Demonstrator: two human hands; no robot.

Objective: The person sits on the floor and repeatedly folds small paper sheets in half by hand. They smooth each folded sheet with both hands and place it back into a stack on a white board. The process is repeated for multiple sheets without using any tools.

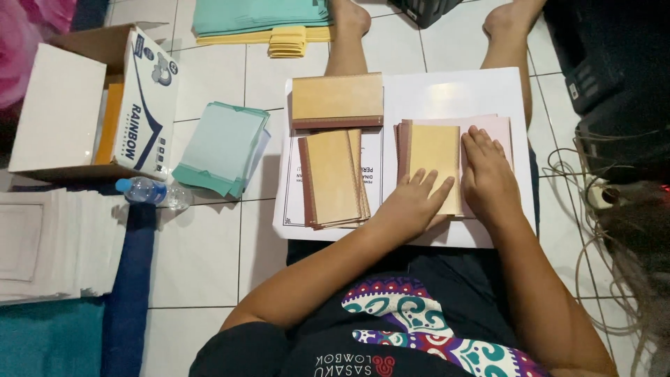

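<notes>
I sit on a tiled floor with a white board (447,87) across my legs. My left hand (413,202) lies flat, fingers apart, on a tan card (434,150) that tops a small stack with maroon edges. My right hand (486,174) presses flat on the pink sheet (492,126) beside and under that card. Neither hand grips anything. Left of them lies a fanned stack of tan cards (333,178), and above it a wide tan stack (337,100) lying crosswise.
An open cardboard box (150,105) stands at far left, with a plastic water bottle (150,192) and a pile of pale green sheets (222,148) near it. White paper stacks (56,244) lie lower left. Green and yellow sheets (269,21) sit at the top; cables (600,209) trail at right.
</notes>
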